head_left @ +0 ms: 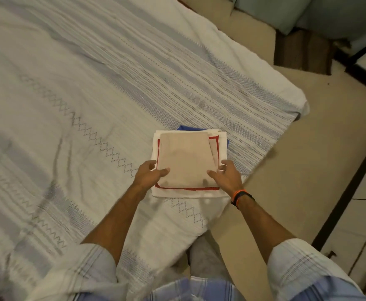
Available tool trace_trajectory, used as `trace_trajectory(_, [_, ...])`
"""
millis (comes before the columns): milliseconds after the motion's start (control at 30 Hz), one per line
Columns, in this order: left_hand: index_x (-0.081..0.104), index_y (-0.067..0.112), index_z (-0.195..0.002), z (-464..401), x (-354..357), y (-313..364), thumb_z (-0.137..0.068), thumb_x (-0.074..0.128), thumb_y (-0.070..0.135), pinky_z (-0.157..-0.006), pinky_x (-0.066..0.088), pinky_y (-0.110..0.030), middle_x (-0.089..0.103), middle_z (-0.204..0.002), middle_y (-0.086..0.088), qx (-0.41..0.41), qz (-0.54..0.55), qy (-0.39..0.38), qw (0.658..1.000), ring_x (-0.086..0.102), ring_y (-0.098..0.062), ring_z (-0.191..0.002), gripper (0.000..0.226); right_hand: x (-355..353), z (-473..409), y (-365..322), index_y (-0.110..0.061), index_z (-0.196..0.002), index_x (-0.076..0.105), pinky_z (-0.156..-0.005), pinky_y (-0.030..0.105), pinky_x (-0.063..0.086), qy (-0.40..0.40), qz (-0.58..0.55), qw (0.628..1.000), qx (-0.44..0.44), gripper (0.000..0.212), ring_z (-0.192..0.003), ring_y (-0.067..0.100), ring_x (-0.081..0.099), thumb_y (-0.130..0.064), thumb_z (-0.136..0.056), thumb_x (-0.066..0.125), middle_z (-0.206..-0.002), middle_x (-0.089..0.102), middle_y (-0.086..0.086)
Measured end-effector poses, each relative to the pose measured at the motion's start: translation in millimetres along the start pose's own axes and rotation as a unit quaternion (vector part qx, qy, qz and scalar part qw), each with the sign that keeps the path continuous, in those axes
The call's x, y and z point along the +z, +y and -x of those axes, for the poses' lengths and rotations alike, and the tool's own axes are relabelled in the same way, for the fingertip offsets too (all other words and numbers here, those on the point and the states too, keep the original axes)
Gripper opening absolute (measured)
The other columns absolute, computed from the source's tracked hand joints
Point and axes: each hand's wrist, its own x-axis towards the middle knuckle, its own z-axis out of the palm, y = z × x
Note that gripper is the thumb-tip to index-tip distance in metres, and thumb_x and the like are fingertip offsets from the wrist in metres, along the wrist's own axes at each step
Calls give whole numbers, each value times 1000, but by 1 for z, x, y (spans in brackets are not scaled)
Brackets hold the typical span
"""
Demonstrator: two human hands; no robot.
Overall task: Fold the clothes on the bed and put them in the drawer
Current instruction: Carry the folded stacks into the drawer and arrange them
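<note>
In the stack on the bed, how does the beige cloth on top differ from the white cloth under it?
The beige cloth is plain and smaller; the white cloth is larger, shows on all sides of it, and carries a red line border. The beige cloth lies on top of the stack, and the thumbs of the left hand and right hand rest on it; the white cloth lies underneath. Both are folded flat.

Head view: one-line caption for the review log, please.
Both hands, left and right, grasp the sides of a folded clothes stack on the striped bedspread.
</note>
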Motion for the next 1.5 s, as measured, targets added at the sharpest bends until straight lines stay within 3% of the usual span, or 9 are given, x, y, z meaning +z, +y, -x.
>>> trace_trajectory(100, [43,10,-144,20,-2,-11,-83,77,27,-95,43,-32,46,-146,-10,17,10,-8,1000,48,-24,-128,72,6,23,5,-13,-138,43,-85,26,44,0,-3,1000,-11,64,-104,17,54,-25,-84,75,-126,57,5])
trace_trajectory(300, [47,9,-139,98,-30,-57,-82,78,26,-102,46,-37,51,-139,-9,64,15,-27,997,52,-22,-121,66,30,114,21,-16,-132,49,-82,20,43,15,-12,998,-56,58,-103,15,58,-27,-82,76,-118,61,-1])
trace_trajectory(433, [48,8,-139,145,-60,-96,-83,77,25,-104,46,-41,52,-138,-12,78,29,-17,996,52,-24,-122,65,49,170,33,-14,-126,52,-64,11,38,17,-14,996,-91,52,-102,15,59,-24,-82,76,-118,62,0])
trace_trajectory(733, [51,11,-133,241,-117,-218,-85,76,22,-102,48,-41,53,-136,-13,71,83,40,993,55,-25,-121,55,114,274,79,-13,-124,54,-77,21,44,-39,15,987,-154,49,-96,16,60,-25,-84,77,-116,65,3])
trace_trajectory(933, [50,10,-135,301,-153,-320,-86,75,19,-97,48,-36,53,-137,-11,46,112,80,989,54,-23,-120,56,177,348,114,-14,-124,53,-54,9,42,-90,22,977,-194,44,-86,9,59,-22,-86,75,-111,62,0])
trace_trajectory(1100, [49,11,-136,343,-189,-402,-86,74,18,-103,47,-42,53,-136,-10,0,136,112,984,52,-24,-124,56,230,404,144,-14,-123,55,-63,12,43,-124,39,972,-196,43,-93,14,61,-24,-86,75,-111,65,0])
trace_trajectory(1233, [51,11,-136,362,-224,-459,-86,74,19,-81,48,-31,57,-131,-8,-25,153,121,980,57,-19,-112,55,280,438,161,-16,-118,58,-59,11,40,-143,57,972,-178,37,-83,6,60,-24,-86,75,-106,67,-1])
trace_trajectory(1367, [54,9,-133,364,-265,-515,-87,74,19,-76,48,-30,59,-129,-8,-46,162,134,977,59,-22,-112,51,341,465,175,-15,-117,59,-62,12,42,-154,88,973,-150,35,-87,10,61,-20,-85,74,-99,66,-3])
trace_trajectory(1500, [54,9,-133,356,-306,-568,-88,72,20,-85,49,-33,60,-129,-9,-78,161,121,976,59,-23,-115,50,401,487,187,-15,-116,61,-71,17,42,-147,121,975,-116,35,-95,15,63,-21,-84,76,-98,68,-3])
